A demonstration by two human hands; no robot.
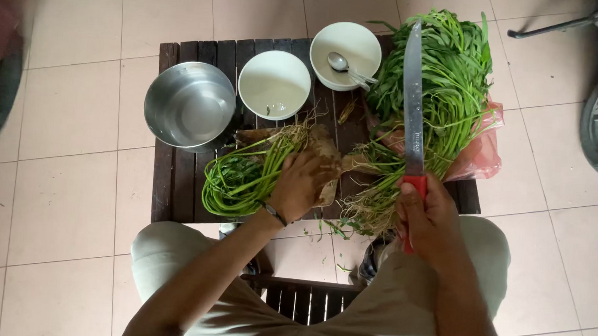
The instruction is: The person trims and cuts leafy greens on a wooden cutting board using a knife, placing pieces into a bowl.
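Counter (175, 182) of dark wooden slats, low, at frame centre on a pale tiled floor (60, 176). Left hand (301, 185), centre of frame: grip closed down over a bundle of long green stems (244, 175), curled into a loop at centre left of the counter, with a brownish root end showing just above the fingers. Right hand (429, 219), right of centre: grip wrapped around the red handle of a long steel-bladed knife (413, 106), blade upright and pointing to the top of the frame, held over the vegetables. Pile of loose green leafy stalks (453, 81), upper right, lying on a pink plastic bag (480, 157) at the counter's right edge; pale tangled roots trail toward the lower centre. Round stainless steel bowl (190, 104), upper left of the counter. White ceramic bowl (274, 85) just beside it, near the top. Second white bowl (349, 48) at top centre, holding a metal spoon (342, 62). Knees in light trousers fill the bottom of the frame.
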